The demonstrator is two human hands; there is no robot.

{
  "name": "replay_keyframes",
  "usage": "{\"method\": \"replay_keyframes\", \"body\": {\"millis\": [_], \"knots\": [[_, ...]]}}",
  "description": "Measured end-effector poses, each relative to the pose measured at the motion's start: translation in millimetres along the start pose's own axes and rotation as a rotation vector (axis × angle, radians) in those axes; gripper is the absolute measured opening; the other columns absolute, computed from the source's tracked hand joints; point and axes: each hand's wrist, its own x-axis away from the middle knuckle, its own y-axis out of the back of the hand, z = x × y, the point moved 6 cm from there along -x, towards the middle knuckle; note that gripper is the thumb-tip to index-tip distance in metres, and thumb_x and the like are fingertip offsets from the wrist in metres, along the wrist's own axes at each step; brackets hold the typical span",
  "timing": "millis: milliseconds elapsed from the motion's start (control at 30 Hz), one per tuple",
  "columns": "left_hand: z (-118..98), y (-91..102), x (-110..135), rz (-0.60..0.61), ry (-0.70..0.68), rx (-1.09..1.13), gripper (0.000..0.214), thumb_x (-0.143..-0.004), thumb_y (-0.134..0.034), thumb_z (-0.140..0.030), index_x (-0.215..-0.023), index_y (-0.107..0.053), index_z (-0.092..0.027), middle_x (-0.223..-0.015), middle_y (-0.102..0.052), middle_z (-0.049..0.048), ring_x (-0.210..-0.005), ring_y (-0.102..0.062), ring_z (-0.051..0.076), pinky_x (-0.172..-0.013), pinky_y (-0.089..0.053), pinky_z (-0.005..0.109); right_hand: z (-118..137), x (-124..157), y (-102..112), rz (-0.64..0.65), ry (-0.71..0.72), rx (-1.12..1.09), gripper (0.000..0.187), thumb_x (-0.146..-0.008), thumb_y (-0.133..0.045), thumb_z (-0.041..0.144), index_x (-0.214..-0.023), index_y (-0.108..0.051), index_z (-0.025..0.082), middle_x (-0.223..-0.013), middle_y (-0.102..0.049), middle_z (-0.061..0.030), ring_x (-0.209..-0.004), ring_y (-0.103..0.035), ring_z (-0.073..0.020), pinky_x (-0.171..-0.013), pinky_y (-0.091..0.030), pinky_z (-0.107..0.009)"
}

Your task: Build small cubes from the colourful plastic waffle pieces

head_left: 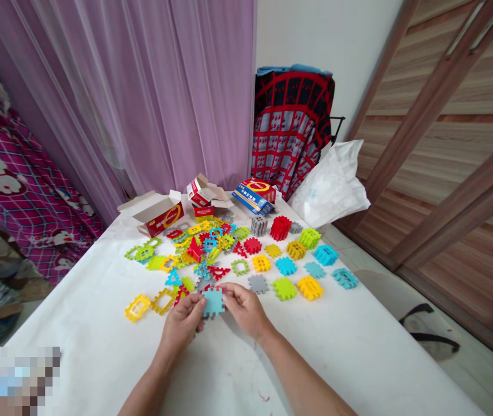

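My left hand [182, 323] and my right hand [243, 307] meet over the white table [350, 352], both closed on a light blue square interlocking tile [213, 302] held upright between the fingertips. A red piece peeks out behind it. Just beyond lie a yellow frame tile [137, 307], a grey tile [257, 283], a green tile [284, 288] and a yellow tile stack [310, 287].
Several loose coloured tiles [212, 245] and small stacks, such as a red stack [280, 227], spread across the table's far half. Open red cartons [162, 216] and a blue-red box [253, 195] sit at the back edge. A white plastic bag [331, 188] lies at right.
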Motion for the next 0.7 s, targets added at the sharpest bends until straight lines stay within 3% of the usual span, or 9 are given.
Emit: {"method": "replay_keyframes", "body": {"millis": [200,333,400,467,567,633,700], "knots": [[5.4,7.7,-2.4,-0.023,0.022,0.040,0.053,-0.063,-0.064,-0.070,-0.082,-0.060,-0.021,-0.039,-0.045,-0.0094,-0.030,-0.033,0.007,-0.032,-0.018,0.016,26.9,8.9,-2.6,0.096,0.154,0.432,0.049,-0.069,-0.074,0.030,-0.117,-0.065,0.026,-0.096,-0.070,0.0001,-0.074,-0.062,-0.0136,-0.070,-0.050,-0.025],[4.0,6.0,-1.3,-0.010,0.030,0.048,0.059,-0.060,-0.065,-0.074,-0.084,-0.061,-0.019,-0.038,-0.045,-0.0093,-0.030,-0.032,0.006,-0.032,-0.019,0.016,43.7,12.1,-5.3,0.066,0.293,0.693,0.046,-0.069,-0.074,0.029,-0.114,-0.065,0.024,-0.101,-0.069,-0.0024,-0.088,-0.064,-0.0171,-0.081,-0.051,-0.028],[1.2,4.6,0.4,0.005,0.012,0.060,0.065,-0.061,-0.062,-0.076,-0.090,-0.064,-0.018,-0.043,-0.052,-0.0069,-0.030,-0.032,0.005,-0.031,-0.020,0.016,51.0,12.2,3.6,-0.001,0.365,0.762,0.043,-0.069,-0.074,0.029,-0.111,-0.065,0.024,-0.103,-0.069,-0.0038,-0.094,-0.063,-0.0190,-0.086,-0.050,-0.030],[-2.1,4.9,2.1,-0.002,-0.018,0.083,0.070,-0.063,-0.059,-0.078,-0.096,-0.065,-0.017,-0.058,-0.062,-0.0020,-0.034,-0.039,0.006,-0.030,-0.022,0.017,59.6,12.7,29.9,-0.157,0.440,0.807,0.040,-0.071,-0.072,0.030,-0.109,-0.065,0.022,-0.104,-0.068,-0.0058,-0.097,-0.062,-0.0206,-0.088,-0.050,-0.033],[-5.1,5.1,3.8,-0.014,-0.039,0.095,0.070,-0.065,-0.058,-0.077,-0.099,-0.065,-0.016,-0.076,-0.066,0.0024,-0.042,-0.048,0.008,-0.031,-0.025,0.018,72.2,21.7,101.0,-0.535,0.510,0.902,0.033,-0.077,-0.067,0.037,-0.105,-0.065,0.021,-0.108,-0.065,-0.0099,-0.102,-0.060,-0.0238,-0.092,-0.049,-0.039],[-6.3,3.3,4.3,-0.002,-0.037,0.081,0.070,-0.066,-0.058,-0.076,-0.100,-0.065,-0.016,-0.075,-0.064,0.0016,-0.043,-0.048,0.008,-0.031,-0.026,0.019,75.9,34.1,154.3,-0.793,0.470,1.047,0.033,-0.077,-0.067,0.044,-0.098,-0.068,0.019,-0.114,-0.062,-0.0135,-0.108,-0.057,-0.0279,-0.095,-0.046,-0.044],[-7.7,1.0,4.8,0.013,-0.032,0.061,0.070,-0.065,-0.057,-0.077,-0.099,-0.066,-0.016,-0.072,-0.062,0.0009,-0.043,-0.047,0.009,-0.031,-0.026,0.019,73.2,48.3,201.0,-1.014,0.311,1.211,0.036,-0.076,-0.066,0.050,-0.093,-0.070,0.019,-0.125,-0.058,-0.0163,-0.116,-0.052,-0.0333,-0.096,-0.041,-0.050]]}}
